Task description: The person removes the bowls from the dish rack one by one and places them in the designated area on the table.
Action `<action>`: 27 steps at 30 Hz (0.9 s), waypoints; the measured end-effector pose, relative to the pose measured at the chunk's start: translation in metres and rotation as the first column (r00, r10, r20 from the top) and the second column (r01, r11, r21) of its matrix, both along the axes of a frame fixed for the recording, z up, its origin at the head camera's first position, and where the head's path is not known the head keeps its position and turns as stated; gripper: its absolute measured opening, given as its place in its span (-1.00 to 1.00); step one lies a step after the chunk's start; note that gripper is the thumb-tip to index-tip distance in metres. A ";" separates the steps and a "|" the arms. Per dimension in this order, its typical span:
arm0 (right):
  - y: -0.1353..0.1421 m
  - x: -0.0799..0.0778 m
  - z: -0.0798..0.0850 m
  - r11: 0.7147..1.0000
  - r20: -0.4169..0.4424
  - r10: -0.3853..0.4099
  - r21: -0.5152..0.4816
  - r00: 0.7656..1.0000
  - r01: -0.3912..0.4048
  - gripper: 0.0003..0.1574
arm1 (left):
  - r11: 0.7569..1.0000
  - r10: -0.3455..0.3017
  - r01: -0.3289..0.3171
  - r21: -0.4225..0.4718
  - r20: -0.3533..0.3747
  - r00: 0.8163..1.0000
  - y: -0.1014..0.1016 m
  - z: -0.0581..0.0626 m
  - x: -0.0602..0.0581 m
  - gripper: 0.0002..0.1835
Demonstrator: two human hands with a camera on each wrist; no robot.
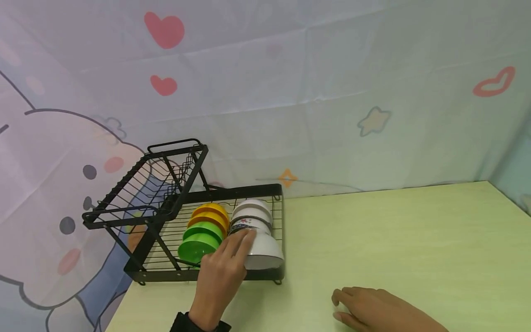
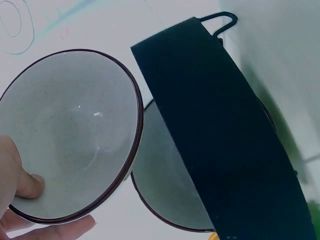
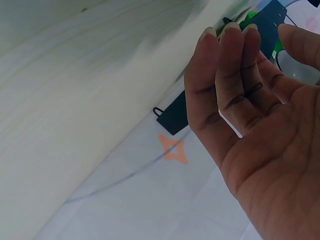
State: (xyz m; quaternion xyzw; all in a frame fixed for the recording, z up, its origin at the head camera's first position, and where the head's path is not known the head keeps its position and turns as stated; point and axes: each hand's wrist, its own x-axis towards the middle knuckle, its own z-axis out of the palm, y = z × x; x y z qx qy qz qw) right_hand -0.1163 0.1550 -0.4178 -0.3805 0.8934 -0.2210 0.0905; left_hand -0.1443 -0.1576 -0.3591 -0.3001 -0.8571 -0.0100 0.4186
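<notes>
My left hand (image 1: pixel 223 272) grips a white bowl (image 1: pixel 264 252) at the front right of the black dish rack (image 1: pixel 166 276). In the left wrist view the thumb lies inside this bowl (image 2: pixel 75 115), which has a dark brown rim, and the fingers are under its outside. Behind it in the rack stand several white bowls (image 1: pixel 250 210), one with a floral pattern. To their left is a row of green bowls (image 1: pixel 198 249) and yellow bowls (image 1: pixel 210 211). Over the table, right of the rack, my right hand (image 1: pixel 371 308) holds nothing, its fingers loosely bent.
The rack's raised upper tier (image 1: pixel 145 184) leans over its left side. Pale green tabletop (image 1: pixel 394 240) extends to the right. A printed cloth (image 1: pixel 311 92) with hearts and stars hangs behind the table.
</notes>
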 end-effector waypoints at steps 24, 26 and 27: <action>-0.006 0.005 0.011 0.994 0.006 -0.105 0.025 0.994 0.105 -0.25 | 0.989 -0.111 0.100 0.110 0.097 0.989 0.028 0.007 0.026 -0.29; -0.007 0.007 0.013 0.992 0.041 -0.125 0.017 0.991 0.124 -0.18 | 0.985 -0.131 0.116 0.127 0.115 0.985 0.032 0.006 0.030 -0.28; -0.007 0.008 0.015 0.991 0.056 -0.133 0.008 0.989 0.133 -0.17 | 0.983 -0.141 0.124 0.136 0.128 0.982 0.034 0.006 0.031 -0.28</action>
